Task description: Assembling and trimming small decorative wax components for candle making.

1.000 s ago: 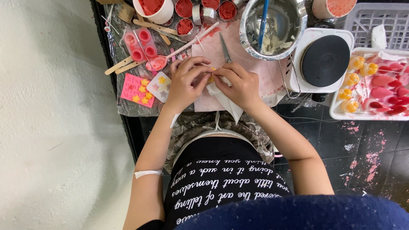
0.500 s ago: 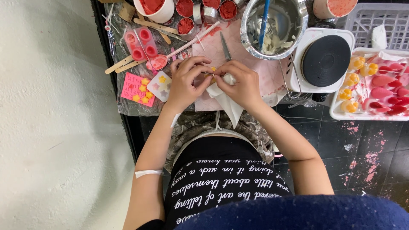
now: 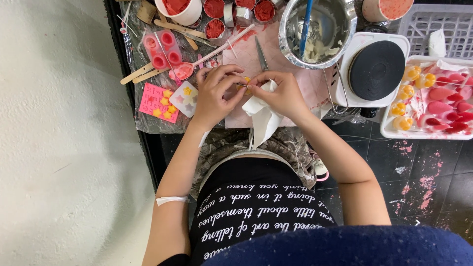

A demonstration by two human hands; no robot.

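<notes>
My left hand (image 3: 215, 91) and my right hand (image 3: 280, 93) meet over a pink sheet (image 3: 305, 88) on the dark worktable. Between the fingertips sits a small yellow piece (image 3: 246, 80) with a thin metal pin (image 3: 241, 85) at it. My left hand pinches the pin. My right hand holds the yellow piece and a crumpled white tissue (image 3: 263, 118) that hangs down toward my lap.
A steel bowl (image 3: 318, 29) with a blue tool stands behind my hands. To its right sit a white hot plate (image 3: 375, 69) and a tray (image 3: 433, 98) of red and yellow pieces. Left lie pink moulds (image 3: 162, 49), wooden sticks, red pots and a pink card (image 3: 156, 102).
Both hands stay together at the same spot. The fingers have shifted slightly around the small yellow piece and the tissue has bunched a little differently.
</notes>
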